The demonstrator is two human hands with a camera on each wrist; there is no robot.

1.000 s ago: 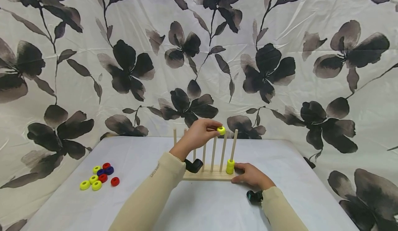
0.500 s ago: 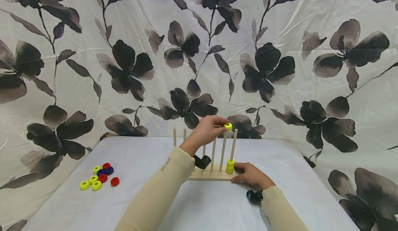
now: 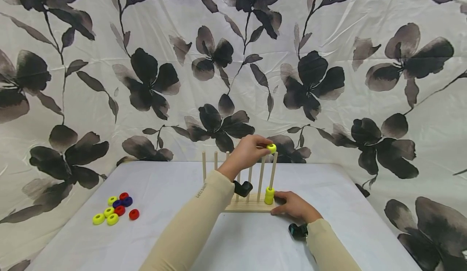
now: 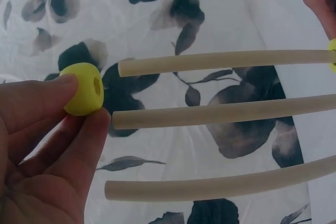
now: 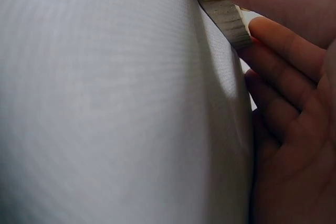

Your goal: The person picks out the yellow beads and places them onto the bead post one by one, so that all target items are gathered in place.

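Note:
My left hand (image 3: 246,155) pinches a yellow bead (image 3: 271,148) between thumb and fingers. It is held just above the top of the rightmost peg (image 3: 273,169) of a wooden peg stand (image 3: 249,209). In the left wrist view the bead's hole (image 4: 97,86) faces the peg tips, with a gap between. Low on that rightmost peg sit stacked yellow beads (image 3: 269,196). My right hand (image 3: 296,207) grips the right end of the stand's base; the right wrist view has the wooden end (image 5: 231,24) between thumb and fingers. Some pegs are partly hidden behind my left hand and wrist.
Loose yellow beads (image 3: 112,219), red beads (image 3: 133,214) and dark blue beads (image 3: 127,201) lie in a cluster on the left of the white-covered table (image 3: 175,238). A floral cloth (image 3: 233,80) hangs behind the table.
My left hand has carried the yellow bead to the right, from left of the second-last peg to over the rightmost peg. The right hand stays at the base.

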